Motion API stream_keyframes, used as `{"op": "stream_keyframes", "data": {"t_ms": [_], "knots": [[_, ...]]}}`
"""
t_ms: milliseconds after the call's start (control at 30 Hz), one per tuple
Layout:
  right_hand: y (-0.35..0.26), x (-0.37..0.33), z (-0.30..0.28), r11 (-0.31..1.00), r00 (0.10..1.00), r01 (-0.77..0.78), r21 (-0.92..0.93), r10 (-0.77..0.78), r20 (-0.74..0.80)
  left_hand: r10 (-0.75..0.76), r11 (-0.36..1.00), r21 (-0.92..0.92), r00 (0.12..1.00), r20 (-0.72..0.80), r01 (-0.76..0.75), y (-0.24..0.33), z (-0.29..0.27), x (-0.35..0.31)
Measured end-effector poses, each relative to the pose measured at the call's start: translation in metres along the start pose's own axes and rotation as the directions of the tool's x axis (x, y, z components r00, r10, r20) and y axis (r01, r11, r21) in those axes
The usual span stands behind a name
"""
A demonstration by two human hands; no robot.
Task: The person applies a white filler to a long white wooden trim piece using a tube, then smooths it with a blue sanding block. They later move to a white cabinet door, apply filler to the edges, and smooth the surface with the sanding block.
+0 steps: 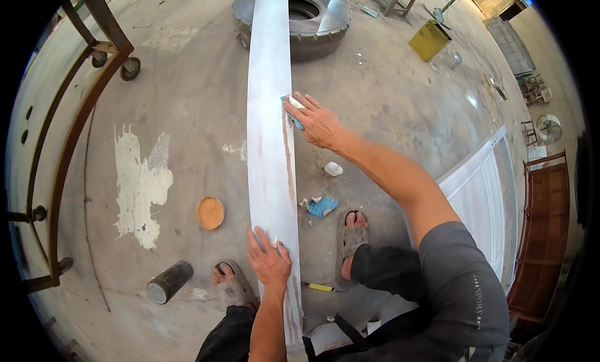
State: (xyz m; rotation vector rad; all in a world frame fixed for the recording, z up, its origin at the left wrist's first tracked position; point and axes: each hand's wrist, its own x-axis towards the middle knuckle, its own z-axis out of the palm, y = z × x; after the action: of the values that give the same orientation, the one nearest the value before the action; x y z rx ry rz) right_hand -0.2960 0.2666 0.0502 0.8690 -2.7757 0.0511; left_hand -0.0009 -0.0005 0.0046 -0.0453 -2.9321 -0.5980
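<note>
A long, narrow board (pixel 269 155) is being kept lengthwise between two sandalled feet, its upper stretch being seen across a large tyre (pixel 322 41). Its cloudy white coat is being broken by brownish streaks along the right edge. Blue sandpaper (pixel 296 120) is being clasped against that edge by the right hand's (pixel 320 127) fingers, while the left hand (pixel 270 262) is being laid on the face, fingers spread.

The concrete floor is being shared by a round tub (pixel 201 224) of orange-tan paste and a dark cylinder (pixel 172 281) leftward, and a crumpled blue sheet (pixel 322 206) and a yellow-handled cutter (pixel 319 287) (close to the board) rightward. A white panelled frame (pixel 478 190) is being partly covered by the right arm. The board's far end is being cut off above; whether it is being supported by the tyre cannot be told.
</note>
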Motion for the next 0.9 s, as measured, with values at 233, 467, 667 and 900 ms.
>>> {"op": "stream_keyframes", "data": {"t_ms": [233, 467, 667, 900], "knots": [[0.013, -0.006, -0.012, 0.992, 0.987, 0.118, -0.05, -0.111, 0.117, 0.015, 1.0, 0.0, 0.999, -0.031, -0.015, 0.001, 0.002, 0.003], [0.003, -0.021, -0.01, 0.98, 0.974, 0.179, -0.089, -0.163, 0.16, 0.0, 1.0, 0.005, 1.0, -0.025, 0.0, 0.001, 0.0, 0.004], [0.002, -0.006, -0.015, 0.992, 0.983, 0.113, -0.048, -0.105, 0.15, -0.012, 1.0, -0.014, 1.0, -0.006, 0.012, 0.0, 0.001, 0.002], [0.009, 0.0, -0.016, 0.997, 0.984, 0.068, -0.037, -0.061, 0.167, 0.007, 1.0, -0.003, 1.0, -0.022, -0.007, 0.001, 0.001, 0.003]]}}
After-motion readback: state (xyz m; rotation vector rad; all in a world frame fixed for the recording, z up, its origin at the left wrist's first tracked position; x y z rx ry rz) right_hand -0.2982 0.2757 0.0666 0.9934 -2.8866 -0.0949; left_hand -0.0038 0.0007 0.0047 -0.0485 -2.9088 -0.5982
